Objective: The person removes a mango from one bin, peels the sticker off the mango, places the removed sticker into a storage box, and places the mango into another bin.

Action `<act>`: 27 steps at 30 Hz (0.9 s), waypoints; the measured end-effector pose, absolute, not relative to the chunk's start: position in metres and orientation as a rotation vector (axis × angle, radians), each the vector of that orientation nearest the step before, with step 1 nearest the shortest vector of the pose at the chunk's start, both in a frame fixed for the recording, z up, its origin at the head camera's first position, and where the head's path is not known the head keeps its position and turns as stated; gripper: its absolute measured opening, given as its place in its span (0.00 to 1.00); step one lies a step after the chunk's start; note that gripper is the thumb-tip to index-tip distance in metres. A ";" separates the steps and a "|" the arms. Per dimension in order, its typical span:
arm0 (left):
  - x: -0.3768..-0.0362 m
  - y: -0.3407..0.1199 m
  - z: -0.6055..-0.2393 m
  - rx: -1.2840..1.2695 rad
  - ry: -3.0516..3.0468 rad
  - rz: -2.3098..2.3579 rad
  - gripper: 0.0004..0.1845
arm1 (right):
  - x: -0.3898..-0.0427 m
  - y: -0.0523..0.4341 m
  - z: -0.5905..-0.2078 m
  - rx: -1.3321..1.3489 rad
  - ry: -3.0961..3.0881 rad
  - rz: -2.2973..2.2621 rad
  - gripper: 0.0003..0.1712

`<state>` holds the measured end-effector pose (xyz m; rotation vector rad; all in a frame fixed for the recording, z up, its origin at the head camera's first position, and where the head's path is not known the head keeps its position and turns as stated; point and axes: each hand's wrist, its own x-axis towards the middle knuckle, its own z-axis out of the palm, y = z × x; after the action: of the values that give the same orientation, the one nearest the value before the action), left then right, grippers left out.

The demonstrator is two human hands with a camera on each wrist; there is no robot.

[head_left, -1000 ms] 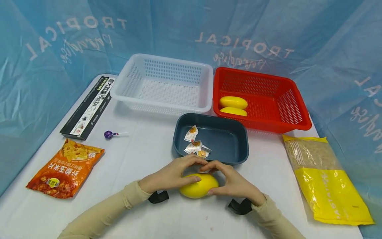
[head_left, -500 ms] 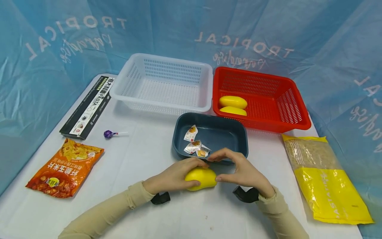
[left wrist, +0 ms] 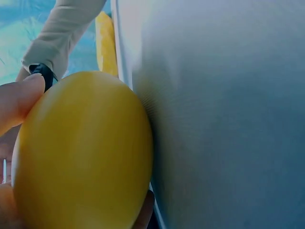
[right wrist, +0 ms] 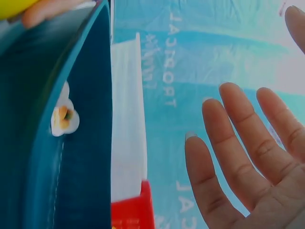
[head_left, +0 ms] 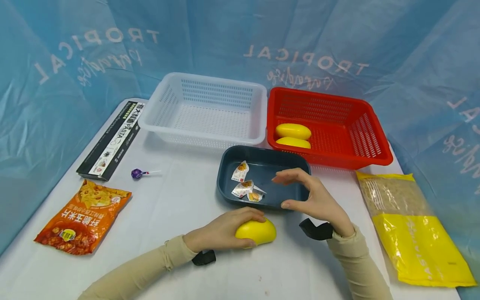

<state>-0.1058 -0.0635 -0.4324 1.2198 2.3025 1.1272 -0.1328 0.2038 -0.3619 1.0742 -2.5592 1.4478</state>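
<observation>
**Yellow mango held by left hand on table; right hand free above tray**

The yellow mango [head_left: 256, 231] is seen lying on the white table [head_left: 180, 200], just in front of the near rim of the dark blue tray [head_left: 296, 196]. It is gripped by the left hand [head_left: 221, 231] from its left side: fingers are curled over the top, and a fingertip [left wrist: 19, 100] is pressed against the fruit's surface in the left wrist view. The right end of the mango is left uncovered.

The right hand [head_left: 315, 200] is held apart from the mango, raised over the tray's near right corner, fingers [right wrist: 228, 143] spread and relaxed, nothing held.

3 small snack sachets [head_left: 245, 187] are noted inside the tray. 2 more mangoes [head_left: 293, 135] are recorded in the red basket [head_left: 369, 137]. The white basket [head_left: 165, 104] stands to its left.
</observation>
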 end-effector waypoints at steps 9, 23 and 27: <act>-0.105 -0.062 -0.432 1.286 2.324 1.094 0.29 | -0.151 0.225 -0.373 0.761 -2.602 1.521 0.34; -0.104 -0.065 -0.431 1.355 2.355 0.966 0.32 | -0.169 0.257 -0.384 0.380 -2.418 1.547 0.35; -0.105 -0.065 -0.431 1.392 2.359 0.952 0.33 | -0.175 0.264 -0.387 0.179 -2.357 1.528 0.38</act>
<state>-0.1046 -0.0655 -0.4310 1.3919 2.3589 0.9517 -0.1748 0.2638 -0.3872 0.1789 -2.3573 1.5277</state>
